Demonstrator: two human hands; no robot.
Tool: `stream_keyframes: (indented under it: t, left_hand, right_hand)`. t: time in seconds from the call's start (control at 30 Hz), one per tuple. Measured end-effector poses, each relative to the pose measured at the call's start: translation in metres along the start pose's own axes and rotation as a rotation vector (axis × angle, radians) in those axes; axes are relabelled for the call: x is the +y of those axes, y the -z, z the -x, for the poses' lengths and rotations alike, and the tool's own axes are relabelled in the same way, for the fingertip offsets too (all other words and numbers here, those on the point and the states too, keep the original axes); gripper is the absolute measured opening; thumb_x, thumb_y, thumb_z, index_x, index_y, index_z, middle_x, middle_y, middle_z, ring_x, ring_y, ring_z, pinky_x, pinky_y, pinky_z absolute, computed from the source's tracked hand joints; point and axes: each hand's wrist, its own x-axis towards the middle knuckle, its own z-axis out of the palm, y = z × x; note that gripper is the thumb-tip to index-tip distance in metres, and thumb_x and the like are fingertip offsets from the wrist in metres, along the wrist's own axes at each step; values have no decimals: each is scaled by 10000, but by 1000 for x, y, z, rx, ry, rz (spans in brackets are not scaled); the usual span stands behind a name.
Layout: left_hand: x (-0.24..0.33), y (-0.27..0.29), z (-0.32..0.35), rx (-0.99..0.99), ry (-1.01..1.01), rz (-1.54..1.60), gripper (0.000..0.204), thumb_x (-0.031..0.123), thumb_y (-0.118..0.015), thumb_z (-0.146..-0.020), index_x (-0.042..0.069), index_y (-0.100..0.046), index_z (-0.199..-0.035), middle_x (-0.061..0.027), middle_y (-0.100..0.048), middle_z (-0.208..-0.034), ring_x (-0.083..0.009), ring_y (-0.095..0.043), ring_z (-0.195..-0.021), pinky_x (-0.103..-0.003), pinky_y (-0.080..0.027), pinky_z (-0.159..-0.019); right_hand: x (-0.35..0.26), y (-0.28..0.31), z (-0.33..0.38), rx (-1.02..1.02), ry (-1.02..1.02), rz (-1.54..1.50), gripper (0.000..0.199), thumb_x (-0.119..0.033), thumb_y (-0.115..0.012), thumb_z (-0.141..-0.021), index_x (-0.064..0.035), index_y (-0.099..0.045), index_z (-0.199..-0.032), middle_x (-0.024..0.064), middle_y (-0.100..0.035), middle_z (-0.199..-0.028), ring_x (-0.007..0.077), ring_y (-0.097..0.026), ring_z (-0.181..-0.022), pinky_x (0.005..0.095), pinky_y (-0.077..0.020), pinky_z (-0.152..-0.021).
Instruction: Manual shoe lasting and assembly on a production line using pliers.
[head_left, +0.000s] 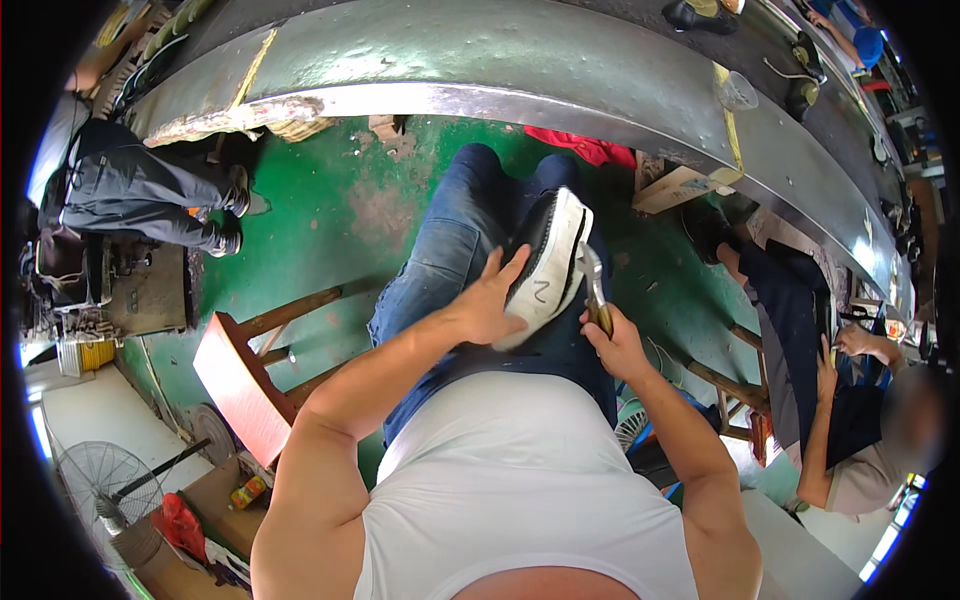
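Observation:
Across my thighs lies a black shoe with a thick white sole [545, 285], its toe end toward my knees. The sole faces partly up, and a dark mark is drawn on it near the heel. My left hand [490, 305] holds the shoe at its heel end from the left, fingers spread along the dark upper and thumb by the heel. In my right hand [617, 343] is a metal-headed hand tool with a brownish handle [598, 300]. Its curved head touches or nearly touches the sole's right edge; the exact kind of tool is unclear.
A long metal-edged workbench [450, 98] runs ahead of my knees. A wooden stool [245, 385] stands to my left, with a fan [110, 500] behind it. One person [150, 190] stands at far left; another [850, 430] sits close on my right. Red cloth [585, 148] lies under the bench.

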Motion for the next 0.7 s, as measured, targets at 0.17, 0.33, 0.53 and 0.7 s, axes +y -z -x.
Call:
stream_keyframes:
  t: [0.17,0.33,0.53,0.7]
  left_hand:
    - [70,90,10,141,-511,-292,772,-40,-718,-710,121,-473,-1425,-218,-447,-1417,-426,-589,-1162,-420,-547,-925]
    - [134,127,-20,95,-718,-55,801,-3,-813,-700,90,-454,-1410,-127,-616,-1217,-292,-655,-1042,-373,-547,-863]
    - [46,43,-137,166,-2,310,732,515,-650,-932,-109,-542,-1299,-240,-652,-1188,-283,-651,-1052,-374,-517,-905]
    - [-44,-19,-115,-47,362,1206,590,533,-424,-1042,42,-611,-1310,-104,-676,-1178,-205,-647,-1017,-382,-526,-899]
  right_hand:
    - [20,-21,27,317,-15,-486,232,-167,-582,-990,2,-572,-1149,62,-672,-949,131,-629,-847,277,-494,-770]
    - [15,-17,28,324,-71,-450,225,-173,-554,-1009,12,-585,-1134,55,-669,-957,122,-625,-831,266,-488,-746]
    - [-19,17,26,103,-134,-175,266,-182,-585,-984,22,-591,-1155,110,-684,-992,164,-660,-867,295,-502,-780]
    - [-52,38,14,-47,-2,182,424,-168,-621,-930,47,-547,-1289,211,-682,-1065,357,-674,-974,395,-509,-885]
